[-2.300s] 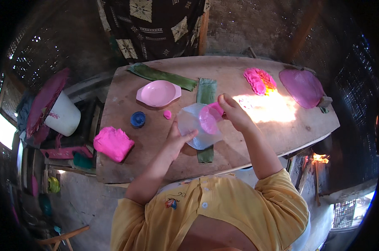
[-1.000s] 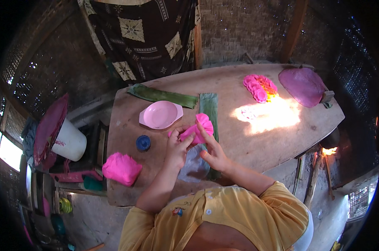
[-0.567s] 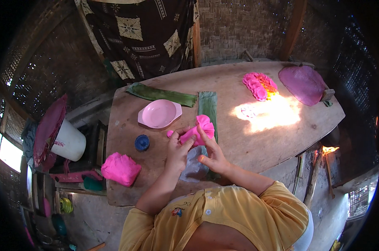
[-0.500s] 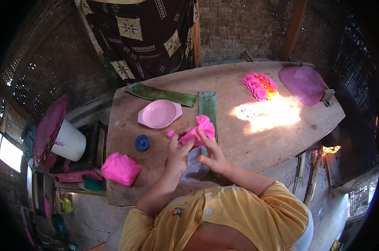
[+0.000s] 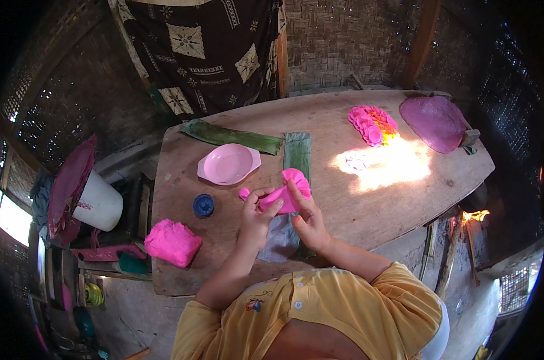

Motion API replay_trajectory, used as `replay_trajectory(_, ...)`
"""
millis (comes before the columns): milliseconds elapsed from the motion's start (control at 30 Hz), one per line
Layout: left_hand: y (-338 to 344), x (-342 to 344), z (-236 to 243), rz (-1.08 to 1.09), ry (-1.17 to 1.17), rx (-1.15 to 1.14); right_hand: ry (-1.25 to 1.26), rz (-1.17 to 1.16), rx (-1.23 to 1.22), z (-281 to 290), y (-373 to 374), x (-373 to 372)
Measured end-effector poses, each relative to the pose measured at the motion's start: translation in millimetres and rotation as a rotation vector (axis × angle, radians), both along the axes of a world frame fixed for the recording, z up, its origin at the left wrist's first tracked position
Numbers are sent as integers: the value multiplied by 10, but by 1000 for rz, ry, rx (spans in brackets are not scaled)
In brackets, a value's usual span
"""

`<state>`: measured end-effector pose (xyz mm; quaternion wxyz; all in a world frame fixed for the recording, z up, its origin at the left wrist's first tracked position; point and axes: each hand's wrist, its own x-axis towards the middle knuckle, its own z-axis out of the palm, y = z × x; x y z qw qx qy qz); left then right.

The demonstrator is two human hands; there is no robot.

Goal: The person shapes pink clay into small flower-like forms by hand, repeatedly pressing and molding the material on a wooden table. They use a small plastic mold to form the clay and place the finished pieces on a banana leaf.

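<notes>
My left hand [image 5: 257, 219] grips the narrow end of a bright pink, soft-looking piece [image 5: 284, 198] with a frilled, flared top. My right hand [image 5: 310, 225] presses its fingers against the frilled part from the right, thumb lower down. A crumpled translucent plastic sheet [image 5: 275, 240] lies under my hands on a green leaf strip [image 5: 297, 150]. Just left of my hands are a small pink ball [image 5: 244, 194] and a blue round cup or lid [image 5: 203, 205]. Farther left sits a large pink lump [image 5: 173, 243]; behind them is a pink oval dish [image 5: 227, 163].
On the wooden table [image 5: 368, 216] are another leaf strip [image 5: 230, 135], pink and orange flower-like pieces [image 5: 373, 123] and a purple round mat [image 5: 431, 123]. A white bucket [image 5: 101, 201] with purple sheets stands left; a wood fire [image 5: 473, 215] burns low at right.
Earlier my hands held the plastic sheet with a flat pink disc; now the sheet lies on the table and I hold the frilled piece, slightly lower than half a second ago.
</notes>
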<state>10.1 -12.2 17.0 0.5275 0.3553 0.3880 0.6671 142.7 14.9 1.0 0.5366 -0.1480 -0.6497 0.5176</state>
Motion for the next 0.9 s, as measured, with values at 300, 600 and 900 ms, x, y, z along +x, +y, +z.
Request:
replay_trajectory(300, -18, -224, -170, 5, 411, 11, -89, -98, -245, 13, 166, 174)
replay_trajectory(600, 50, -148, 39, -213, 125, -197, -247, 312, -73, 282, 244, 375)
replay_trajectory(900, 36, -92, 40, -369, -120, -486, -934, 58, 9, 597, 187, 283)
